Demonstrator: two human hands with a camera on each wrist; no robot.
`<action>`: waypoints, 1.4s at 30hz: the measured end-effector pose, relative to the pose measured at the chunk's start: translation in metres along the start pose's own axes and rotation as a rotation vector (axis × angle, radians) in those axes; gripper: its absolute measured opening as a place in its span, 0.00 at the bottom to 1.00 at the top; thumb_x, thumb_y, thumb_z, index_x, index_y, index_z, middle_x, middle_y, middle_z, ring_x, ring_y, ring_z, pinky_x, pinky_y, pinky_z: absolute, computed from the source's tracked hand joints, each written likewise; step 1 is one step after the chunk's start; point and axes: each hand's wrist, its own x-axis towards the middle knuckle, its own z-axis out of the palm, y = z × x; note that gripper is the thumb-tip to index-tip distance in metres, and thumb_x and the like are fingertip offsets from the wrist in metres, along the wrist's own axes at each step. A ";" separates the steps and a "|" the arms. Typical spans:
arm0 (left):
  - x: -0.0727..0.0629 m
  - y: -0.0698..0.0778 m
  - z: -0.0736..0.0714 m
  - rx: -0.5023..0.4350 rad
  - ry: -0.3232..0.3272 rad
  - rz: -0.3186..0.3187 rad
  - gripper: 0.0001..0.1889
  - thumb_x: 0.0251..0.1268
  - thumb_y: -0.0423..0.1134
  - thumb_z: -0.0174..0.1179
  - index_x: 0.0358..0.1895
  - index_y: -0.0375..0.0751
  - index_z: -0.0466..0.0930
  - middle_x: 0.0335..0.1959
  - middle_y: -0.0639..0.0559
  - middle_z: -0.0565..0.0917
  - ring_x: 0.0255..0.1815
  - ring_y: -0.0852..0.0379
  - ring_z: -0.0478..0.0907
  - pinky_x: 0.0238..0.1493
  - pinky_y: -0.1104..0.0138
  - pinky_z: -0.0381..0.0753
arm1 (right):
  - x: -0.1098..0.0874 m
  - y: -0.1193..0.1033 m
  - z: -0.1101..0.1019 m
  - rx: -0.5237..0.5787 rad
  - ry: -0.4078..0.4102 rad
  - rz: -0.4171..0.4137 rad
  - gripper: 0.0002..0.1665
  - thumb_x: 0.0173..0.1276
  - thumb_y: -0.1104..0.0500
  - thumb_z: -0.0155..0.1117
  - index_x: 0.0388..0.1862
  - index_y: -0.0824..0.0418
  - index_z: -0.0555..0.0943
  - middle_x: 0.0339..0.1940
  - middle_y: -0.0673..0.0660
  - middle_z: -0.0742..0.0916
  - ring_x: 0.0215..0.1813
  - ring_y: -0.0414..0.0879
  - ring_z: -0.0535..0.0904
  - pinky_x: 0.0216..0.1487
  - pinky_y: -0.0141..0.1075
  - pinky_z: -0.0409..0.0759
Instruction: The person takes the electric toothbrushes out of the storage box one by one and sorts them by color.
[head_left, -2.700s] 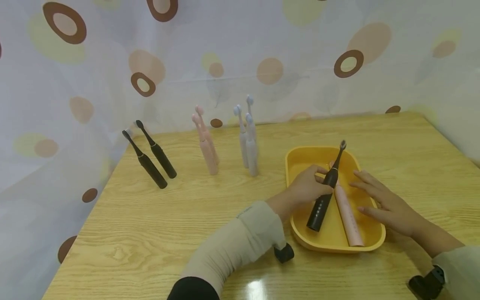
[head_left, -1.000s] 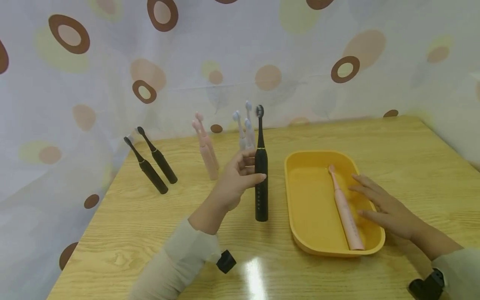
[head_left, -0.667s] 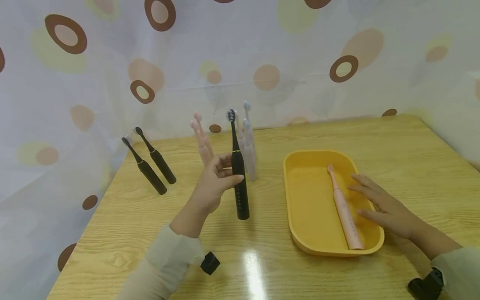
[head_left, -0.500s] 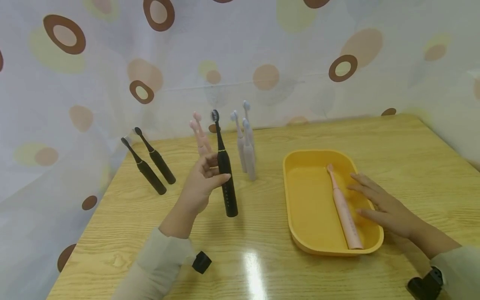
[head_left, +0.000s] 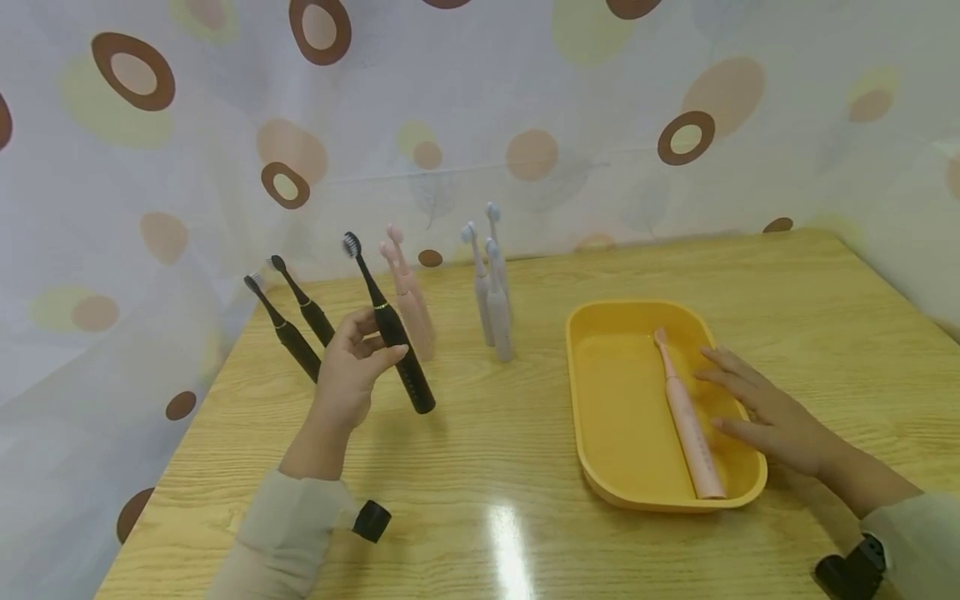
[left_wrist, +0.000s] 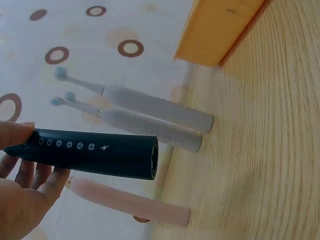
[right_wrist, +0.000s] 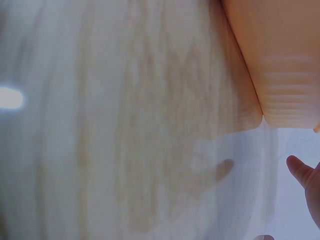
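Between the thumb and fingers of my left hand (head_left: 347,375) is a black electric toothbrush (head_left: 405,358), head up and tilted left, raised over the table. In the left wrist view the toothbrush handle (left_wrist: 95,152) shows a row of round marks and a lightning symbol. Behind that hand stand two black toothbrushes (head_left: 296,346), their lower parts partly covered by it. My right hand (head_left: 780,417) rests at the right rim of a yellow tray (head_left: 615,417), fingers spread and holding nothing. Inside the tray lies a pink toothbrush (head_left: 692,433).
Two pink toothbrushes (head_left: 415,321) stand upright close beyond the held one. Several white toothbrushes (head_left: 497,317) with bluish heads stand to their right. A patterned curtain (head_left: 600,125) hangs along the back edge of the wooden table (head_left: 450,500).
My left hand has lifted the black toothbrush out of the yellow tray and carried it left, past the white and pink ones, toward the two black ones. My right hand stays at the tray.
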 end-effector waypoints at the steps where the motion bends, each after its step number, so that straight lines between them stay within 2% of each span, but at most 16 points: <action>1: 0.000 -0.002 -0.003 0.010 0.022 -0.005 0.26 0.52 0.24 0.56 0.55 0.38 0.61 0.47 0.48 0.66 0.47 0.53 0.68 0.46 0.67 0.72 | 0.000 0.000 0.000 -0.003 0.000 0.000 0.28 0.56 0.68 0.56 0.58 0.68 0.63 0.66 0.64 0.54 0.67 0.41 0.36 0.54 0.65 0.40; 6: 0.001 -0.008 -0.015 0.088 0.118 -0.041 0.27 0.52 0.26 0.57 0.56 0.39 0.60 0.48 0.48 0.66 0.48 0.53 0.66 0.47 0.68 0.71 | 0.000 0.000 0.000 0.000 0.001 0.002 0.28 0.57 0.68 0.56 0.58 0.68 0.63 0.66 0.64 0.54 0.67 0.40 0.36 0.53 0.65 0.40; 11: 0.002 -0.014 -0.026 0.209 0.177 -0.078 0.27 0.53 0.28 0.57 0.58 0.38 0.58 0.50 0.46 0.66 0.48 0.54 0.65 0.49 0.66 0.69 | 0.000 0.000 0.000 0.000 -0.001 -0.006 0.29 0.57 0.67 0.56 0.58 0.67 0.63 0.66 0.63 0.54 0.67 0.40 0.37 0.55 0.63 0.39; 13: 0.003 -0.016 -0.029 0.243 0.201 -0.093 0.28 0.54 0.29 0.57 0.58 0.37 0.57 0.50 0.45 0.65 0.48 0.54 0.65 0.50 0.65 0.68 | 0.000 0.000 0.000 -0.003 -0.003 -0.013 0.29 0.57 0.68 0.56 0.58 0.67 0.63 0.66 0.62 0.54 0.67 0.41 0.37 0.58 0.59 0.39; 15: 0.004 -0.019 -0.032 0.259 0.219 -0.100 0.28 0.55 0.28 0.56 0.59 0.36 0.56 0.50 0.44 0.64 0.48 0.53 0.65 0.50 0.64 0.67 | -0.001 0.000 0.000 -0.009 -0.006 -0.022 0.29 0.56 0.68 0.57 0.58 0.66 0.63 0.66 0.61 0.54 0.67 0.41 0.37 0.60 0.56 0.39; 17: 0.005 -0.021 -0.034 0.280 0.246 -0.097 0.28 0.55 0.27 0.55 0.59 0.35 0.55 0.51 0.44 0.63 0.49 0.53 0.64 0.52 0.63 0.66 | -0.001 0.000 0.000 -0.006 -0.007 -0.030 0.29 0.56 0.68 0.57 0.58 0.67 0.63 0.66 0.61 0.54 0.67 0.42 0.37 0.59 0.58 0.40; 18: 0.006 -0.023 -0.035 0.281 0.258 -0.094 0.27 0.55 0.26 0.55 0.58 0.35 0.55 0.51 0.44 0.62 0.49 0.52 0.64 0.53 0.62 0.65 | -0.001 0.000 0.000 -0.007 -0.007 -0.025 0.29 0.56 0.68 0.57 0.58 0.66 0.63 0.66 0.60 0.55 0.67 0.42 0.37 0.60 0.55 0.39; 22: 0.009 -0.029 -0.040 0.299 0.314 -0.092 0.28 0.54 0.25 0.55 0.58 0.35 0.55 0.52 0.43 0.61 0.52 0.51 0.63 0.55 0.61 0.62 | -0.001 0.000 0.000 -0.004 -0.006 -0.030 0.29 0.56 0.68 0.57 0.58 0.67 0.64 0.66 0.60 0.54 0.67 0.43 0.37 0.56 0.62 0.40; 23: 0.010 -0.030 -0.041 0.299 0.328 -0.095 0.28 0.54 0.25 0.55 0.58 0.36 0.54 0.52 0.43 0.61 0.53 0.51 0.63 0.55 0.61 0.62 | -0.001 -0.001 0.000 -0.007 -0.005 -0.024 0.28 0.56 0.68 0.57 0.57 0.66 0.64 0.66 0.60 0.55 0.67 0.43 0.37 0.58 0.60 0.40; 28: 0.012 -0.037 -0.048 0.303 0.392 -0.112 0.28 0.54 0.25 0.55 0.58 0.36 0.55 0.53 0.42 0.62 0.54 0.50 0.64 0.55 0.62 0.62 | 0.000 -0.002 -0.001 -0.013 -0.005 -0.003 0.28 0.57 0.67 0.56 0.57 0.67 0.64 0.66 0.64 0.55 0.67 0.42 0.37 0.57 0.60 0.40; 33: 0.012 -0.041 -0.051 0.318 0.417 -0.122 0.27 0.53 0.25 0.56 0.56 0.37 0.57 0.53 0.42 0.63 0.53 0.50 0.64 0.55 0.63 0.62 | 0.001 -0.002 -0.001 0.001 -0.004 0.004 0.27 0.57 0.67 0.56 0.57 0.68 0.64 0.65 0.66 0.55 0.67 0.41 0.37 0.52 0.66 0.42; 37: 0.014 -0.046 -0.052 0.340 0.427 -0.112 0.26 0.53 0.26 0.56 0.55 0.37 0.57 0.52 0.42 0.64 0.52 0.50 0.65 0.54 0.63 0.64 | 0.001 -0.003 -0.001 0.001 -0.003 0.004 0.27 0.57 0.68 0.56 0.57 0.68 0.64 0.65 0.66 0.55 0.67 0.40 0.37 0.53 0.66 0.41; 42: 0.015 -0.050 -0.054 0.390 0.452 -0.064 0.24 0.53 0.26 0.56 0.54 0.35 0.60 0.48 0.42 0.67 0.48 0.50 0.68 0.50 0.63 0.66 | 0.001 -0.004 -0.001 0.003 -0.003 0.009 0.27 0.57 0.67 0.56 0.57 0.68 0.64 0.66 0.64 0.54 0.67 0.39 0.36 0.54 0.65 0.39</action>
